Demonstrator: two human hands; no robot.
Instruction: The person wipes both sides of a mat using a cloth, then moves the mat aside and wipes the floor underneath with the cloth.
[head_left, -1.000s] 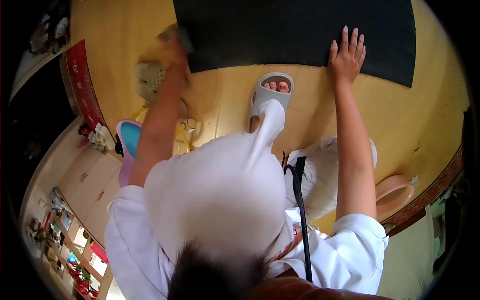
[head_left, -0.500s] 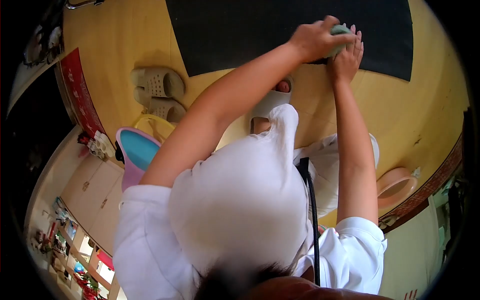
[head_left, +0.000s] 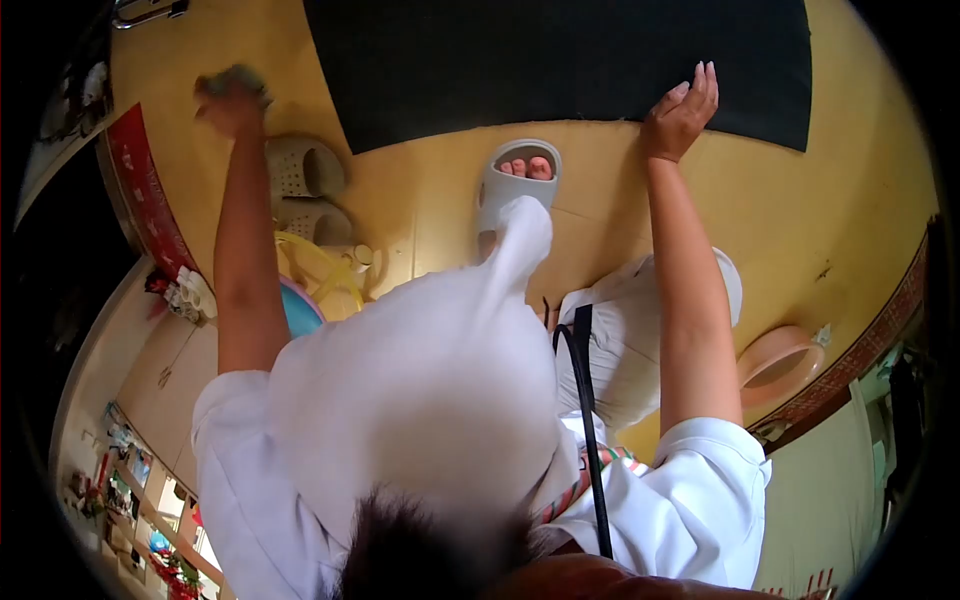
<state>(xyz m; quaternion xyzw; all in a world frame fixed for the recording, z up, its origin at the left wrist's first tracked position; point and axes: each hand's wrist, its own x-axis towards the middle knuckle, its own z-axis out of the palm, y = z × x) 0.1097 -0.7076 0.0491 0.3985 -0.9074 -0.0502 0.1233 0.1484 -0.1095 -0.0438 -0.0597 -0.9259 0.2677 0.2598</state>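
Note:
My left hand is stretched out to the far left, above the yellow floor and just beyond a pair of beige slippers. Its fingers are closed around a crumpled grey-green cloth, partly smeared by motion. On the right, my right hand holds nothing. Its fingers are extended and lie over the near edge of a large black mat.
Beige perforated slippers lie at left, near a yellow hoop-like handle and a blue-lined basin. My foot wears a grey slipper. A pink basin sits at right. A red strip runs along the left.
My left hand has swung from the mat far to the left with the cloth. My right hand stays near the mat's edge, now apart from the cloth.

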